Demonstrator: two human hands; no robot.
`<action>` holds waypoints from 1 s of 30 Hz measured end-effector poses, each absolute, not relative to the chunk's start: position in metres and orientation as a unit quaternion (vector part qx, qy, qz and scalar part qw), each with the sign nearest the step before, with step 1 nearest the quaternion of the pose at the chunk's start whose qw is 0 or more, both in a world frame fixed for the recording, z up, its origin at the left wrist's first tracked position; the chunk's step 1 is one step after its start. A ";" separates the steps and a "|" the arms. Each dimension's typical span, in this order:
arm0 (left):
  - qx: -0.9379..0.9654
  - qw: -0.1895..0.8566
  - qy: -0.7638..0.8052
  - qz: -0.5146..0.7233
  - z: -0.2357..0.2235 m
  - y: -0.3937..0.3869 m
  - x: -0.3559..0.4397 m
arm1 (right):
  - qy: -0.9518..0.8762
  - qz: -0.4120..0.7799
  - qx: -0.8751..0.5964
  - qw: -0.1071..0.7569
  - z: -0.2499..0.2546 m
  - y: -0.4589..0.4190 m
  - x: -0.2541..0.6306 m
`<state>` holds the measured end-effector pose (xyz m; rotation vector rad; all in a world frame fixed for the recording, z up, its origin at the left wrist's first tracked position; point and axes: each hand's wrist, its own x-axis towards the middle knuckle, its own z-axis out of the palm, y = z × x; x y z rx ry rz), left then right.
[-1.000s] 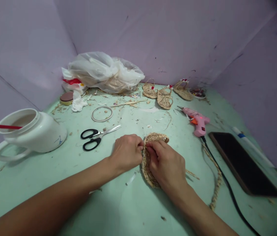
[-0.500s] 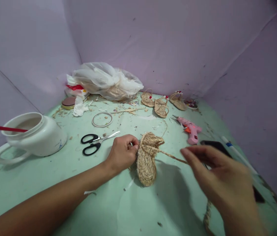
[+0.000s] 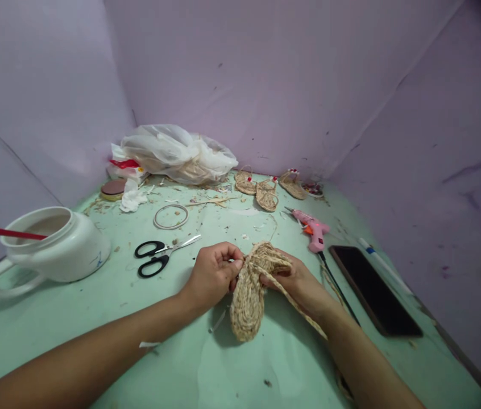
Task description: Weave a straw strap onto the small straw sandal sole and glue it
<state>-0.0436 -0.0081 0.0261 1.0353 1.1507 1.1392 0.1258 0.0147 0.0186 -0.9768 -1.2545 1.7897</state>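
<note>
A woven straw slipper is held upright, tilted, just above the green table, its sole made of coiled cord. My left hand pinches its left edge near the strap. My right hand grips the slipper from the right side, its fingertips partly hidden behind the strap. A loose braided straw cord runs from the strap down across my right wrist. To the left of my left hand lie black-handled scissors, blades parted.
A pink glue gun and a dark phone lie at right, beside a white pen. A white pot with a red stick stands left. Small straw slippers, a plastic bag and a tape ring are farther back.
My right hand has moved left from the loose cord to the slipper and now grips its right side. The cord hangs slack over my right wrist. My left hand keeps its pinch.
</note>
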 end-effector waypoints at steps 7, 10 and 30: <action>0.418 0.573 0.498 0.499 0.031 -0.008 -0.042 | -0.420 0.721 -0.376 0.403 0.016 0.013 0.122; 0.407 0.576 0.501 0.502 0.032 -0.009 -0.041 | -0.415 0.719 -0.373 0.413 0.015 0.012 0.123; 0.316 0.678 0.411 0.521 0.027 -0.010 -0.040 | -0.397 0.744 -0.337 0.419 0.017 0.006 0.124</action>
